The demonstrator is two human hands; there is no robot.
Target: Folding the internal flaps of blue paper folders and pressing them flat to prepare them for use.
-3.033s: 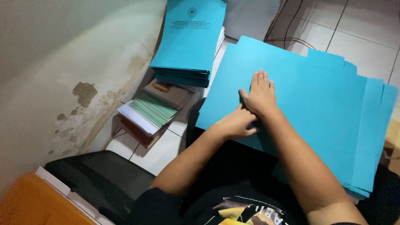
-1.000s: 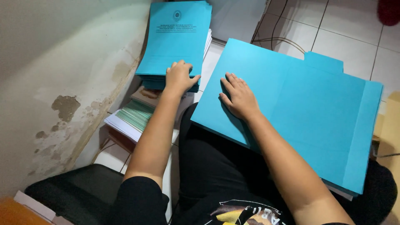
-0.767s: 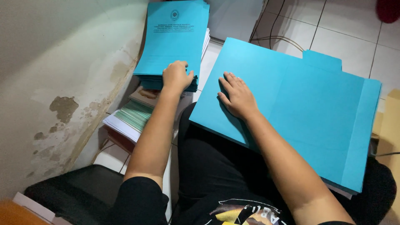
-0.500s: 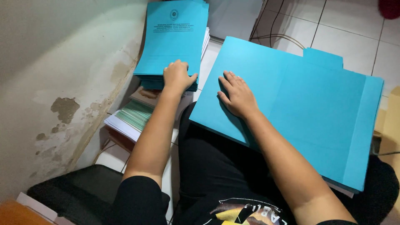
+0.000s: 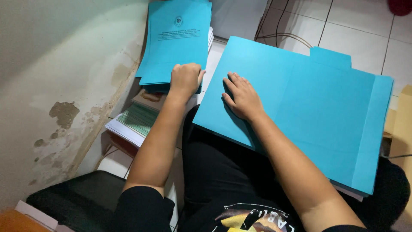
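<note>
The left hand (image 5: 185,78) is gripping the blue booklet stack (image 5: 176,43), fingers curled over its edge; the right hand (image 5: 242,98) is lying flat, fingers apart, on the blue folder (image 5: 317,111).

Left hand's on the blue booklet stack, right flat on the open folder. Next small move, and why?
Probably lift the top booklet off its stack: the left hand already curls over the stack's near edge, while the right hand lies flat on the open blue folder across the lap.

The person's left hand (image 5: 185,78) is stretched forward on a nearly straight bare arm with its fingers curled under, knuckles up, while the right hand (image 5: 243,97) lies flat, palm down, fingers a little spread, its forearm coming in from lower right.
</note>
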